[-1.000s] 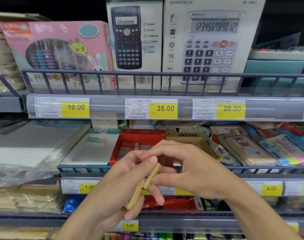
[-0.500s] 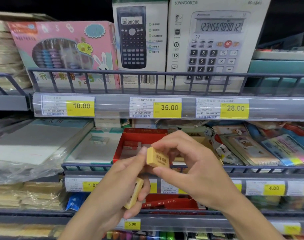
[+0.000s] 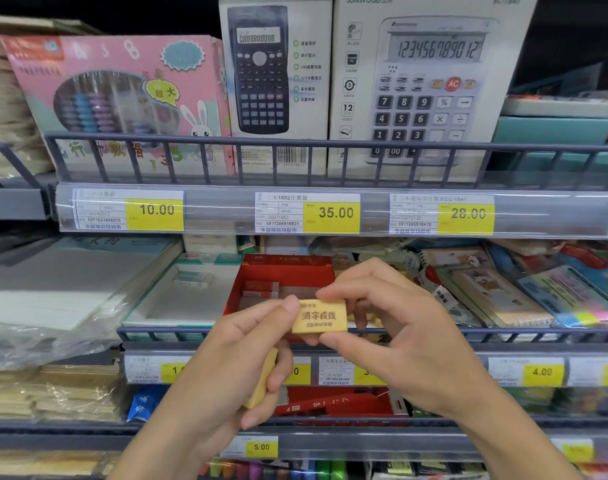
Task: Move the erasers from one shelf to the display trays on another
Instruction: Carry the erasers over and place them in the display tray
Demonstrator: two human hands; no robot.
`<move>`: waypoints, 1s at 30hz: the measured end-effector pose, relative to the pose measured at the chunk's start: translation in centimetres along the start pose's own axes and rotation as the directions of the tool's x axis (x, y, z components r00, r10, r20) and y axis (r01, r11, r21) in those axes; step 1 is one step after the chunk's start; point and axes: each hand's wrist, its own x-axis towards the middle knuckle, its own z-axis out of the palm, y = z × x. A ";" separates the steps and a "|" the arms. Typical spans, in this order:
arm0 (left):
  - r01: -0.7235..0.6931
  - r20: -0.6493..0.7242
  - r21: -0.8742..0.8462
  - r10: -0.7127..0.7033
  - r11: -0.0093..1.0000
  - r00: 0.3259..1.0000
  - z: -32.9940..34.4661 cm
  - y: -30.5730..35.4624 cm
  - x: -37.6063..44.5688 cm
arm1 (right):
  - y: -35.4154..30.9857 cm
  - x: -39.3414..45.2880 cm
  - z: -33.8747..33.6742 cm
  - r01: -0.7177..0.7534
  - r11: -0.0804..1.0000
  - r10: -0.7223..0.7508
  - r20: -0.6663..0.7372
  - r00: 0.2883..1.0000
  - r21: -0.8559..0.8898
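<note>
Before the shelf rail [image 3: 295,332], both hands' grips pinch one yellow eraser [image 3: 319,317].

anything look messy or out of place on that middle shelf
Yes. To the right of the red display tray, the packets and notebooks lie in a loose heap, tilted and overlapping rather than stacked. The red tray itself is nearly bare, with only a few erasers at its back left.

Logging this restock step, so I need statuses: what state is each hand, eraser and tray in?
Front eraser: printed face toward camera, pinched by both hands.
Second eraser: gripped in left hand.
Right hand: pinching front eraser.
Red tray: open, holding a few erasers.
</note>
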 end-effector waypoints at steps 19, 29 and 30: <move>-0.108 -0.147 -0.300 0.066 0.948 0.987 -1.9 -1.3 1.7 | 4.7 1.7 -5.4 -0.453 0.803 0.525 0.101 0.845 -0.388; -0.122 -0.145 -0.344 0.076 0.931 0.987 -1.9 -1.2 1.8 | 6.2 4.5 -4.2 -0.416 0.727 0.606 0.224 0.763 -0.546; -0.122 -0.140 -0.338 0.079 0.933 0.987 -2.0 -1.2 1.8 | 6.2 4.8 -4.3 -0.410 0.716 0.621 0.247 0.744 -0.565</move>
